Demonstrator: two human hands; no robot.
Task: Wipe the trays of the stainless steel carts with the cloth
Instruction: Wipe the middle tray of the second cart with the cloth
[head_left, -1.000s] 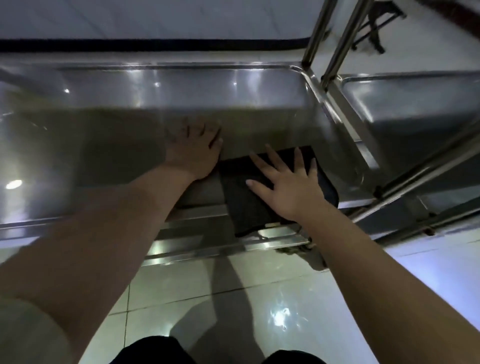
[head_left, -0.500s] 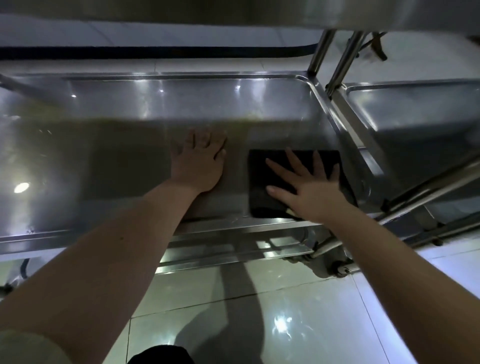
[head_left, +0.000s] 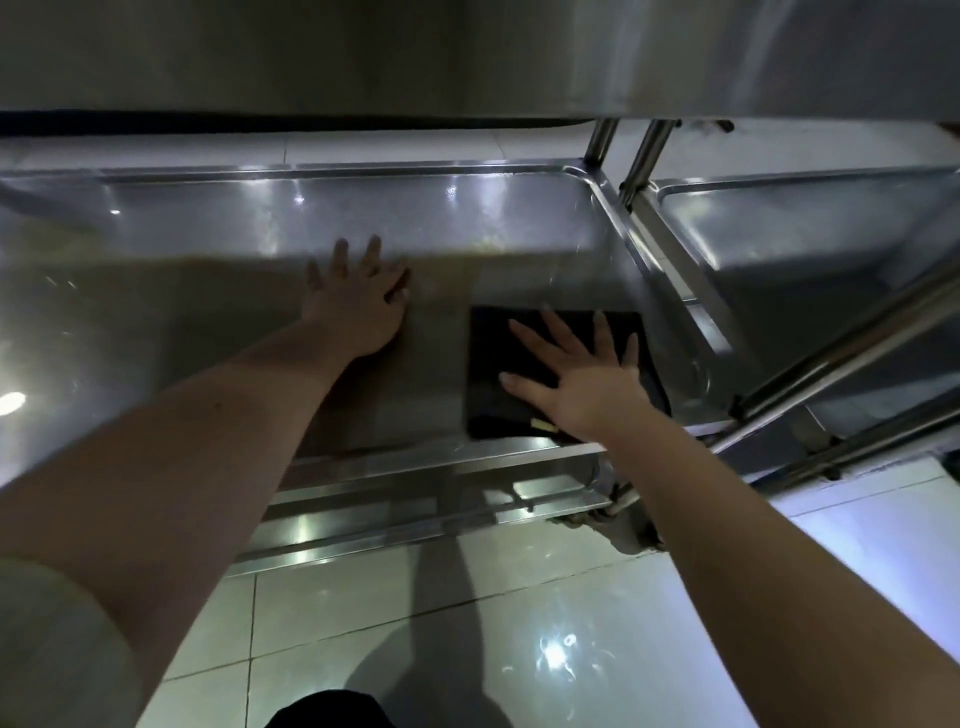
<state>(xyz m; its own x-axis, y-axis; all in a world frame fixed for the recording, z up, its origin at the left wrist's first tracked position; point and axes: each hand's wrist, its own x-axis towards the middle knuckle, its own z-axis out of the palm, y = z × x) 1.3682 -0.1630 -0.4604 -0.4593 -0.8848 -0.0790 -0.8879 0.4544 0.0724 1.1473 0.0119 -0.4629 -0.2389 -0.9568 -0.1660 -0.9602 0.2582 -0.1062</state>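
Note:
A dark folded cloth (head_left: 493, 364) lies flat in the near right corner of a stainless steel cart tray (head_left: 208, 249). My right hand (head_left: 582, 374) presses on the cloth with straight, spread fingers. My left hand (head_left: 358, 306) rests flat on the bare tray bottom just left of the cloth, fingers straight and pointing away from me. Both forearms reach in under an upper shelf.
The underside of an upper steel shelf (head_left: 467, 52) hangs close overhead. A second cart's tray (head_left: 831, 228) stands to the right, with upright posts (head_left: 644, 156) between the two. A slanted steel bar (head_left: 831, 353) crosses at right. Glossy tiled floor (head_left: 415, 623) lies below.
The cloth and my right hand have slid from overhanging the near rim to further in and right, into the tray's corner. My view dropped under the upper shelf. The left hand stayed flat.

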